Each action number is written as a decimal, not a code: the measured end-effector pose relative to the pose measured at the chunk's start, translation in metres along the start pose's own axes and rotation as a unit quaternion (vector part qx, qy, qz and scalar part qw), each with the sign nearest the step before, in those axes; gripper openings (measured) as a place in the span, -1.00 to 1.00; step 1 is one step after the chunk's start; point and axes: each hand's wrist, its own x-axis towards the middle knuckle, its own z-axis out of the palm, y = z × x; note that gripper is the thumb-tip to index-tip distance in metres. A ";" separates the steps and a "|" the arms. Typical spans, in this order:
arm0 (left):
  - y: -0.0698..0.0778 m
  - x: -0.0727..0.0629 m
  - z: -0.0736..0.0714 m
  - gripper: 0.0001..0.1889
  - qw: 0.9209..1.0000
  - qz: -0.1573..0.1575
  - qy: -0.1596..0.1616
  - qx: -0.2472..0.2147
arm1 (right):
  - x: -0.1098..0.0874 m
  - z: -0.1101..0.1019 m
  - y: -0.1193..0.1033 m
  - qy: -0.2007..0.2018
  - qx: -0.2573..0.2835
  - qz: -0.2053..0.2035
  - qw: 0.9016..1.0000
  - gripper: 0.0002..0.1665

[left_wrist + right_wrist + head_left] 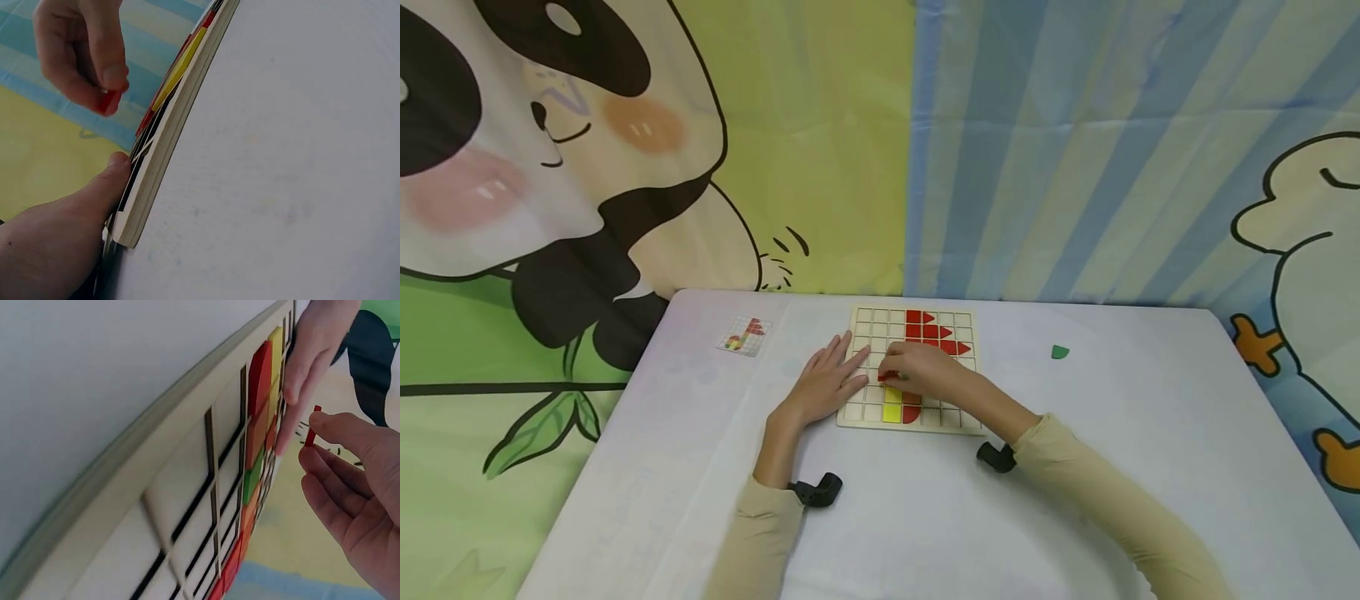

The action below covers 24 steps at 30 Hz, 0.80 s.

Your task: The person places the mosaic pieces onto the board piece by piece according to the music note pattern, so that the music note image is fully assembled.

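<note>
A wooden grid board (pixel 951 419) lies mid-table with coloured pieces set in it. Red pieces (pixel 913 331), some pointed, fill part of its upper right. Below are yellow squares (pixel 892 412) and a rounded red piece (pixel 912 414). My right hand (pixel 928 371) pinches a small thin red piece (pixel 313 425) between thumb and fingertips, above the board's lower left-middle; its full shape is hidden. In the right wrist view a green piece (pixel 252 478) sits in the grid beside orange ones. My left hand (pixel 826 385) rests with fingers spread on the board's left edge.
A small card (pixel 745 335) printed with a coloured grid pattern lies left of the board. To the right is a loose green piece (pixel 1060 352) with a rounded side. Black wrist cameras (pixel 820 490) protrude at both wrists. Printed cloth hangs behind the white table (pixel 1120 400).
</note>
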 end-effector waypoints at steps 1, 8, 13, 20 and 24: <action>0.000 0.000 0.000 -0.35 1.000 0.000 -0.001 0.000 | 0.005 0.002 -0.002 -0.008 -0.008 0.003 1.000 -0.85; 0.001 0.000 0.000 -0.36 1.000 0.001 0.001 0.005 | 0.024 0.014 -0.007 -0.035 -0.032 0.027 0.999 -0.85; 0.001 0.000 0.000 -0.38 1.000 -0.003 0.001 0.003 | 0.029 0.017 -0.009 -0.041 -0.032 0.037 0.998 -0.88; 0.001 0.000 0.000 -0.38 1.000 -0.009 0.001 0.003 | 0.031 0.019 -0.009 -0.048 -0.028 0.046 0.997 -0.91; 0.002 0.000 -0.001 -0.38 1.000 -0.006 0.002 0.001 | 0.029 0.019 -0.010 -0.048 -0.038 0.046 0.997 -0.87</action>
